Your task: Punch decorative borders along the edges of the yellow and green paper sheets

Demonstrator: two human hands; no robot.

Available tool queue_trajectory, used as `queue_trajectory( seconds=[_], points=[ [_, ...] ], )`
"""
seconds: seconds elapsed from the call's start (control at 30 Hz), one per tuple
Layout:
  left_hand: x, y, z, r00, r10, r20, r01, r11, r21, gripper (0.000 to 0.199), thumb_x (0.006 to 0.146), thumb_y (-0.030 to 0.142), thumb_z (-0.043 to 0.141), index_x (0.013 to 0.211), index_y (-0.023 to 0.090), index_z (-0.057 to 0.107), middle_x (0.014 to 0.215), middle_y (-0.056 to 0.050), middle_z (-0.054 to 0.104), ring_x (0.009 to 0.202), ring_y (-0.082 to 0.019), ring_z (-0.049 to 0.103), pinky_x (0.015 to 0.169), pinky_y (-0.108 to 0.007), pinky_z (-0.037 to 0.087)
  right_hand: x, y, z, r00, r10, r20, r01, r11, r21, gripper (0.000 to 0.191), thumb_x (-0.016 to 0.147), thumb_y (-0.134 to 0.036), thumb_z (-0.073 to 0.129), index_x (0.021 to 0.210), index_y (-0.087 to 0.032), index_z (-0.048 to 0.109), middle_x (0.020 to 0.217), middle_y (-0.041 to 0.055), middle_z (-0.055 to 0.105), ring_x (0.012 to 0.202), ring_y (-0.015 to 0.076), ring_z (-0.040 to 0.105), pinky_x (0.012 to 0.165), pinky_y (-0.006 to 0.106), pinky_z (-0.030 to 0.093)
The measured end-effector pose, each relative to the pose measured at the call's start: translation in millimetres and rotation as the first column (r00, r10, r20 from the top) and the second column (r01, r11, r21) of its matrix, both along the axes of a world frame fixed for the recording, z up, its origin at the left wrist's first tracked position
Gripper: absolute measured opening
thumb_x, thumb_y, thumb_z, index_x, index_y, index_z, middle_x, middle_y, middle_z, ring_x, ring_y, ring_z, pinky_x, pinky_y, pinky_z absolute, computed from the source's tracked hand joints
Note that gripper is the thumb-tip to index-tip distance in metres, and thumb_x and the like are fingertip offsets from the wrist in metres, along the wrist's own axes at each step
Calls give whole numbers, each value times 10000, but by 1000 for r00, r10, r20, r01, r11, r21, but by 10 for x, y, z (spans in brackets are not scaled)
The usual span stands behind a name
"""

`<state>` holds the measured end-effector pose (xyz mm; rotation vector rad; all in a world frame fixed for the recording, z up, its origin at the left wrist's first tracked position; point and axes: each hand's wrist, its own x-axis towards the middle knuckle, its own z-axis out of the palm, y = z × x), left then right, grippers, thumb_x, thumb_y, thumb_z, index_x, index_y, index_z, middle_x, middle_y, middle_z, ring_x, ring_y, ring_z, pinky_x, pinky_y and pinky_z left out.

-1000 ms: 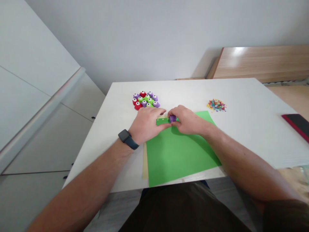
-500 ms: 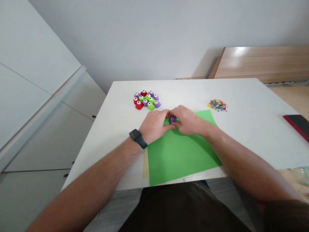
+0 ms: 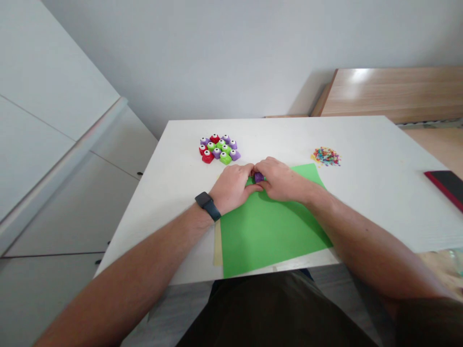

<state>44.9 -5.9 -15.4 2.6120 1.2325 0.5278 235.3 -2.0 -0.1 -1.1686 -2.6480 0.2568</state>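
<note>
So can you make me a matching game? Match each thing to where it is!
Things:
1. black watch
2. purple paper punch
3. pile of coloured paper bits
4. group of coloured paper punches

Places:
A. on the white table, beyond the left hand
B. on the left wrist
C. on the table, past the far corner of the green paper
D. between the left hand and the right hand

Pairs: 1-B, 2-D, 3-C, 4-A

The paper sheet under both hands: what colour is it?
Plain green paper, clearest in the head view.
</note>
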Motion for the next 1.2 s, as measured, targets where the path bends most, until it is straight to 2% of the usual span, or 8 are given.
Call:
queue_trajectory(
  seconds=[0.17,0.47,0.7,1.2],
  points=[
    [-5,13,8,999,10,33,-9,999,-38,301,902,420,682,1080,179,644,997,-102,733,946,-288,683,835,-404,498,1,-12,6,1000,-16,1,16,999,-29,156,840,-156,603,992,-127,627,959,132,672,952,270,589,870,362,424],
    [-124,26,-24,997,21,69,-18,999,-46,477,873,453,717,1258,185,634,1107,-92,757,1043,-287,697,909,-408,507,81,6,17,996,-20,-92,13,998,-69,281,827,-186,658,1097,-109,659,1031,129,686,1015,268,579,941,373,420],
    [-154,38,-85,994,56,95,-52,998,-46,293,949,281,597,1220,184,652,1061,-67,779,1010,-254,719,896,-399,521,164,44,78,995,-58,-81,48,992,-114,267,821,-231,707,1072,-143,681,1022,98,708,1008,257,589,935,369,426],
    [-149,40,-98,989,70,130,-62,996,-62,261,952,291,574,1178,201,668,1050,-59,778,983,-246,725,878,-396,530,153,35,68,997,-62,-50,55,990,-132,266,808,-223,716,1063,-153,688,1015,103,712,1014,266,600,914,371,439]
  ],
)
